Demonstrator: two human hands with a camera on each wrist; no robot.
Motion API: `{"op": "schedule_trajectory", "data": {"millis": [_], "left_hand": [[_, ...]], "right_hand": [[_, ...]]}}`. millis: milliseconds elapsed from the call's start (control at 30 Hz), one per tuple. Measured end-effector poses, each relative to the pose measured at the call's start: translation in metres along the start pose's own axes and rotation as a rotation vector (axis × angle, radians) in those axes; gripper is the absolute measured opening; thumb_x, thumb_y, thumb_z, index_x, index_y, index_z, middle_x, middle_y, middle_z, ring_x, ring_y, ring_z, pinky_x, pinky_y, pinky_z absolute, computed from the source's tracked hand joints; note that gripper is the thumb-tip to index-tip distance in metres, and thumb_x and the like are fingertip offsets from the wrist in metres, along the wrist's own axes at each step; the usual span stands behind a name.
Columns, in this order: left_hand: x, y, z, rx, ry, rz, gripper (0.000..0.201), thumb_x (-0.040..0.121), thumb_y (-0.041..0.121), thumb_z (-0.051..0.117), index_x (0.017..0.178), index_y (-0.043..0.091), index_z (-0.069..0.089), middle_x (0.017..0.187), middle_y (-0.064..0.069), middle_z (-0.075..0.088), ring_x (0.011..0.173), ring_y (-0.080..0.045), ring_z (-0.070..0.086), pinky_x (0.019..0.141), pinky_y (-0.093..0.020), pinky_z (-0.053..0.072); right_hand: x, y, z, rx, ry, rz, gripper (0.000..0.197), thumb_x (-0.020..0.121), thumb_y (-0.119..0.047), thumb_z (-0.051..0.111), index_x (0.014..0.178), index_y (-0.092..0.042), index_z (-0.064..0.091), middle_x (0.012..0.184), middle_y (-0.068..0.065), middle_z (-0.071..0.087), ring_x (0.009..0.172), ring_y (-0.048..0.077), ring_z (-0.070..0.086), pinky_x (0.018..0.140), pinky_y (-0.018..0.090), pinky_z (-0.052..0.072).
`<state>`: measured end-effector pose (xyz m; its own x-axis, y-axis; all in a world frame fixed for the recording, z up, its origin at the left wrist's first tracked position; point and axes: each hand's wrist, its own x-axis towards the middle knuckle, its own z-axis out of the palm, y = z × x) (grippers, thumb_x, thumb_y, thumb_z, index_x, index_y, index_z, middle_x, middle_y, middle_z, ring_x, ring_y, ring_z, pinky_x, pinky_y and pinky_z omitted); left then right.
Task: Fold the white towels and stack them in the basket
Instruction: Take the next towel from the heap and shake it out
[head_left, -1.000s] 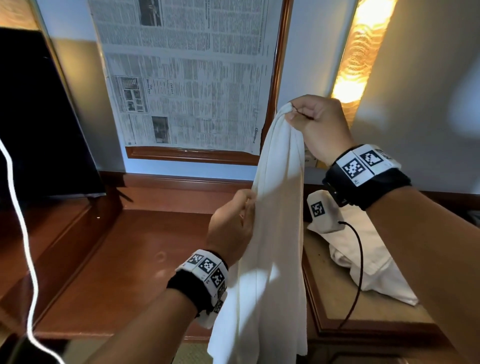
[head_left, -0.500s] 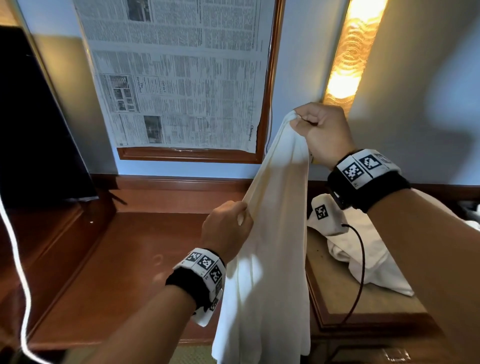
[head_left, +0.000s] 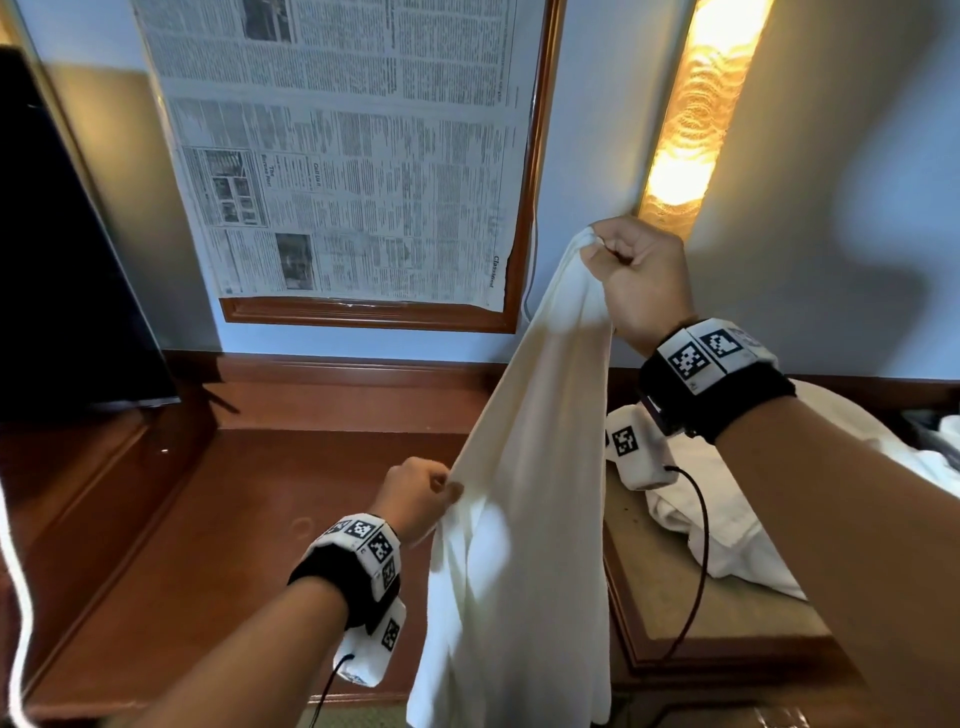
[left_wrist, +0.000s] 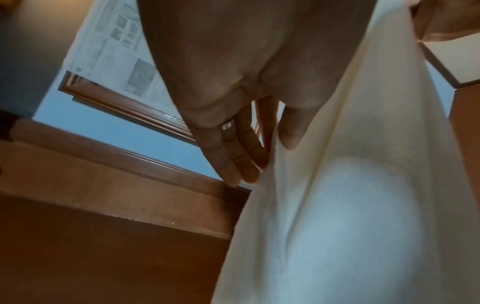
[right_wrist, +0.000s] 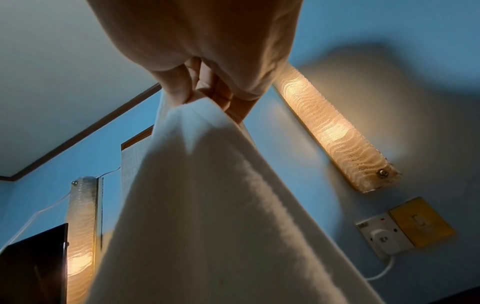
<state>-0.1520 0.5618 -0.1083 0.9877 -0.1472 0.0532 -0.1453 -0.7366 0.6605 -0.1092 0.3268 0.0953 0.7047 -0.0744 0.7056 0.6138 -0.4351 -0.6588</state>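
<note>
The white towel hangs long and creased, its top corner gripped by the right hand, its side edge pinched by the left hand.

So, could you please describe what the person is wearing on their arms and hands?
Both forearms are bare, with no sleeves. Each wrist carries a black fabric band topped with white blocks printed with black square-pattern markers: left wrist band, right wrist band. A white camera pod with a marker hangs under each band, trailing a thin dark cable. The left hand wears a silver ring.
</note>
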Motion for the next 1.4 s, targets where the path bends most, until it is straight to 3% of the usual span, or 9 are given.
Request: {"op": "schedule_trajectory", "data": {"millis": [100,200,367,467,667,767,1033,1200,1400], "left_hand": [[0.004,-0.013,-0.003,-0.089,0.056,-0.034,0.047,0.097,0.046,0.059,0.067,0.01,0.063,0.062,0.0,0.059,0.058,-0.014,0.047,0.054,-0.03,0.032],[0.008,-0.007,-0.017,-0.15,0.205,-0.044,0.046,0.098,0.034,0.061,0.058,0.014,0.05,0.057,0.002,0.052,0.058,-0.019,0.046,0.056,-0.034,0.03],[0.013,0.027,-0.037,-0.139,0.201,0.104,0.038,0.092,0.028,0.061,0.061,0.009,0.049,0.056,0.003,0.047,0.055,-0.018,0.041,0.057,-0.033,0.03],[0.005,0.049,-0.042,-0.108,0.203,0.217,0.037,0.09,0.029,0.064,0.059,0.013,0.05,0.053,0.004,0.046,0.053,-0.014,0.041,0.056,-0.034,0.031],[-0.027,0.025,-0.036,-0.195,0.291,0.254,0.025,0.089,0.041,0.07,0.08,0.017,0.068,0.065,0.004,0.063,0.057,-0.009,0.051,0.058,-0.028,0.042],[-0.045,-0.014,-0.022,-0.094,0.282,0.146,0.038,0.086,0.06,0.053,0.084,0.024,0.067,0.069,0.008,0.066,0.064,-0.012,0.06,0.061,-0.03,0.046],[-0.086,-0.08,0.0,0.092,0.187,-0.13,0.016,0.092,0.021,0.05,0.077,0.024,0.053,0.066,0.002,0.06,0.063,-0.029,0.058,0.057,-0.031,0.045],[-0.107,-0.1,-0.015,0.125,0.15,-0.291,0.006,0.086,0.028,0.055,0.082,0.026,0.058,0.071,0.002,0.064,0.065,-0.024,0.063,0.065,-0.035,0.057],[-0.112,-0.092,-0.055,-0.14,0.238,-0.176,0.02,0.081,0.003,0.069,0.075,0.019,0.059,0.07,0.002,0.061,0.063,-0.012,0.053,0.055,-0.026,0.038]], "right_hand": [[-0.004,0.007,0.0,-0.014,-0.034,0.028,0.011,0.09,-0.009,0.061,0.096,-0.014,0.07,0.075,-0.007,0.063,0.07,0.003,0.053,0.071,0.022,0.044],[-0.016,0.011,0.002,-0.104,-0.136,-0.006,0.018,0.087,-0.014,0.064,0.099,-0.004,0.073,0.081,-0.006,0.065,0.072,0.002,0.057,0.074,0.023,0.046],[-0.079,0.015,0.036,-0.24,-0.71,0.063,0.015,0.082,0.0,0.073,0.097,0.0,0.075,0.108,0.008,0.068,0.09,0.01,0.06,0.079,0.004,0.04],[-0.131,0.03,0.062,-0.304,-0.892,0.056,0.013,0.075,0.001,0.071,0.086,-0.004,0.074,0.099,0.005,0.064,0.089,0.014,0.057,0.081,0.027,0.047],[-0.136,0.033,0.068,-0.308,-0.694,-0.066,0.023,0.074,-0.003,0.066,0.089,-0.016,0.077,0.09,-0.009,0.061,0.085,0.014,0.059,0.079,0.032,0.051],[-0.123,0.026,0.067,-0.309,-0.601,-0.007,0.018,0.08,-0.006,0.067,0.093,-0.012,0.078,0.094,0.004,0.064,0.089,0.027,0.063,0.085,0.043,0.052],[-0.091,0.001,0.06,-0.122,-0.264,0.132,0.013,0.085,-0.014,0.072,0.097,-0.013,0.077,0.086,-0.003,0.073,0.076,0.004,0.065,0.076,0.019,0.05],[-0.085,0.02,0.04,-0.203,-0.146,0.268,0.021,0.085,-0.02,0.071,0.104,-0.013,0.077,0.093,0.0,0.075,0.084,0.012,0.067,0.082,0.026,0.053],[-0.116,0.052,0.012,-0.652,-0.222,0.537,0.028,0.089,-0.016,0.063,0.116,-0.011,0.072,0.12,0.018,0.067,0.114,0.036,0.06,0.096,0.032,0.045]]}}
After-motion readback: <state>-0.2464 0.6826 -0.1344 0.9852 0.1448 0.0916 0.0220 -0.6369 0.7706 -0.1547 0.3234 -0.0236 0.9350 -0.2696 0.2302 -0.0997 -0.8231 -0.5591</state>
